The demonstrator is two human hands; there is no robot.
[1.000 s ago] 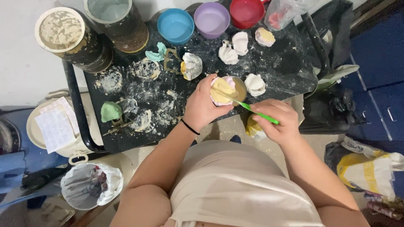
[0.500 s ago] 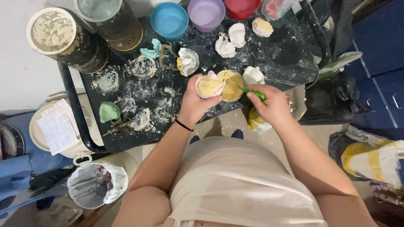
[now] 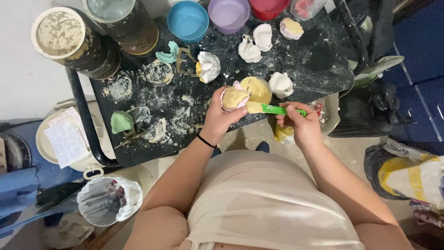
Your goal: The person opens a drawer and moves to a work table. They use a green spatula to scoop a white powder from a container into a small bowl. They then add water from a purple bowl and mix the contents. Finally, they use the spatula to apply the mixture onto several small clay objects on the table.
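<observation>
At the upper left of the frame stand two tall dark cylindrical containers (image 3: 69, 44), crusted with pale plaster, on the corner of a black, powder-dusted work table (image 3: 319, 69). Below them, at the left edge, a white round lid with a sheet of paper (image 3: 64, 139) lies off the table, and a white-lined bin (image 3: 108, 201) sits at the lower left. On the table's left part rests a pale green lump of moulding material (image 3: 121, 121) among rings of dried white residue. Along the top edge stand a blue round bowl (image 3: 187, 21), a lilac round bowl (image 3: 230, 14) and a red round bowl (image 3: 268, 7), with several white plaster casts (image 3: 256, 44) below them.

In the centre of the frame the left hand (image 3: 219, 118), a black band at its wrist, is closed around a small pinkish mould filled with yellow paste (image 3: 235, 98), held above the table's near edge. Just behind it, touching or nearly so, is a round rubber bowl of yellow paste (image 3: 256, 89). To the right, the right hand (image 3: 300, 122) grips the handle of a green plastic spatula (image 3: 277, 110), whose paste-covered blade meets the mould. At the far right lie a black bag (image 3: 365, 111) and a yellow and white sack (image 3: 407, 173).
</observation>
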